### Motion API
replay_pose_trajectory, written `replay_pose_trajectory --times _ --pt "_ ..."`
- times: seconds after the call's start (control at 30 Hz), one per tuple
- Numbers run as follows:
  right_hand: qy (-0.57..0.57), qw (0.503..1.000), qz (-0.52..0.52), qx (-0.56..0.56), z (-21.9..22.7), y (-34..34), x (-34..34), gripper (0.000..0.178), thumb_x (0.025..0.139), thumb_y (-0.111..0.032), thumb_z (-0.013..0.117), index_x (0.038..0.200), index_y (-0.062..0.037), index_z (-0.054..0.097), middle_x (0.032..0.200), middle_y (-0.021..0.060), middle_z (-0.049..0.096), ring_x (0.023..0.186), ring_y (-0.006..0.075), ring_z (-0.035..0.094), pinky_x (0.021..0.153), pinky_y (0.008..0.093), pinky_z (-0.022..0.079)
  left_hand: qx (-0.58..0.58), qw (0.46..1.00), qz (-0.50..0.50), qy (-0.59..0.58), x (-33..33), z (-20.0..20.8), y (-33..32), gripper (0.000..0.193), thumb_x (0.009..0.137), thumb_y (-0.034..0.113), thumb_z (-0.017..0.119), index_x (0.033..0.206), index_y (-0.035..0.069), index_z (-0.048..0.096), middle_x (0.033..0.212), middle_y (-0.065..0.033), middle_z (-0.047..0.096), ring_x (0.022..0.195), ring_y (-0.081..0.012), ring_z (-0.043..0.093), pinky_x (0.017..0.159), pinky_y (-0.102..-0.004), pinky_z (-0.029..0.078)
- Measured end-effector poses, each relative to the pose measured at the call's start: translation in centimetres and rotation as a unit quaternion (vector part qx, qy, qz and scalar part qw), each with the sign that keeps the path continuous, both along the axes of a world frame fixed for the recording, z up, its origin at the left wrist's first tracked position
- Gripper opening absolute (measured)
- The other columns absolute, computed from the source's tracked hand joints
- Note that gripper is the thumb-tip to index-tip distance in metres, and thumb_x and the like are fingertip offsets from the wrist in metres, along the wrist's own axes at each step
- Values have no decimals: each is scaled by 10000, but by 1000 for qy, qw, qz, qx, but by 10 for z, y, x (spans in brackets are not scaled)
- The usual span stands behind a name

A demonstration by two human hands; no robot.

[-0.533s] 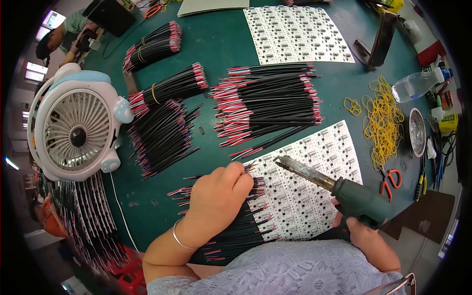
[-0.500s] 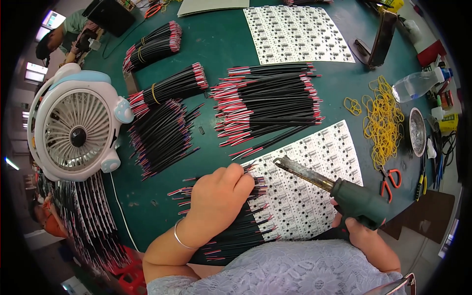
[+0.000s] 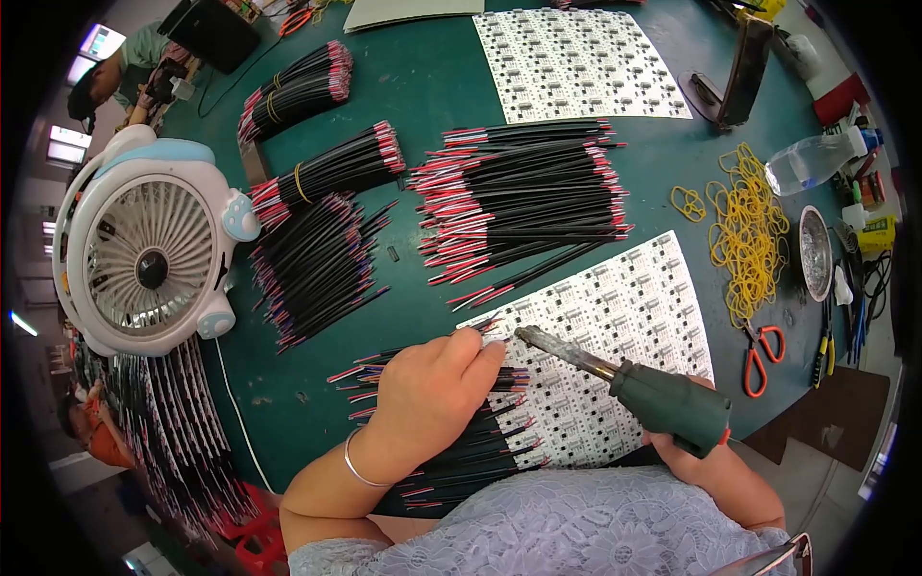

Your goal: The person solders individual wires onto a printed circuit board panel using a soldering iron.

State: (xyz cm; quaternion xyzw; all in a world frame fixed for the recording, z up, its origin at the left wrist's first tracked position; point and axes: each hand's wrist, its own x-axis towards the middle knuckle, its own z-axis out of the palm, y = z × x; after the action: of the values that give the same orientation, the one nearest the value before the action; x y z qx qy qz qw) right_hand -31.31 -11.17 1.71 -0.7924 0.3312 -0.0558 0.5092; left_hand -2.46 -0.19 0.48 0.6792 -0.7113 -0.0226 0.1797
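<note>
My left hand (image 3: 432, 382), a silver bangle on its wrist, is closed in a pinch at the left edge of a white sheet of circuit boards (image 3: 629, 307). Between its fingertips is a thin black wire, mostly hidden by the fingers. My right hand (image 3: 684, 459) grips the handle of a dark green soldering gun (image 3: 672, 403). The gun's metal tip is over the sheet, just right of my left fingertips. Several black wires (image 3: 461, 449) with coloured stripped ends lie in a row along the sheet's left edge, partly under my left forearm.
Loose black wires (image 3: 547, 197) with red and white ends lie beyond the sheet. Banded wire bundles (image 3: 331, 178) and a white fan (image 3: 149, 254) stand left. Yellow rubber bands (image 3: 749, 240), red-handled pliers (image 3: 764, 360), a metal bowl (image 3: 815, 254) and a bottle (image 3: 812, 165) are right.
The soldering gun has moved left and slightly down, its tip now closer to my left fingertips. My left hand has shifted slightly right, still pinched.
</note>
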Motion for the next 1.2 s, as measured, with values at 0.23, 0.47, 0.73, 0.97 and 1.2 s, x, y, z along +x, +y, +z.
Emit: replay_pose_trajectory --times 0.23,0.47,0.73,0.97,1.2 --pt "-11 985 72 -158 3 -2 6 334 692 -145 730 1006 -69 648 1010 113 655 937 278 630 844 371 494 6 1000 10 12 -1 0 0 220 699 60 650 917 80 668 749 -29 488 583 -183 529 493 -297 430" --pt "-29 965 149 -213 4 -6 8 366 716 -141 696 1062 -53 617 1005 83 660 891 240 651 836 358 499 11 1000 10 8 -2 2 -2 207 708 53 652 914 78 666 751 -32 488 572 -186 523 481 -301 422" --pt "-33 979 119 -160 2 -7 1 312 713 -159 693 1009 -74 648 994 70 666 896 258 650 830 359 502 4 999 -2 48 6 0 -4 273 641 12 629 896 100 676 764 -29 515 556 -197 526 481 -306 431" --pt "-48 989 62 -124 -3 -1 0 350 697 -120 719 1028 -47 631 978 92 659 863 245 655 797 330 508 -8 998 -27 57 9 -2 -7 251 642 25 629 876 104 679 754 -26 522 579 -193 545 483 -306 434" --pt "-50 981 108 -152 5 -5 3 374 709 -110 720 1049 -8 607 951 95 651 823 239 657 747 317 513 5 999 -37 10 6 2 -6 166 695 87 648 858 97 673 752 -25 523 598 -181 559 490 -307 440"
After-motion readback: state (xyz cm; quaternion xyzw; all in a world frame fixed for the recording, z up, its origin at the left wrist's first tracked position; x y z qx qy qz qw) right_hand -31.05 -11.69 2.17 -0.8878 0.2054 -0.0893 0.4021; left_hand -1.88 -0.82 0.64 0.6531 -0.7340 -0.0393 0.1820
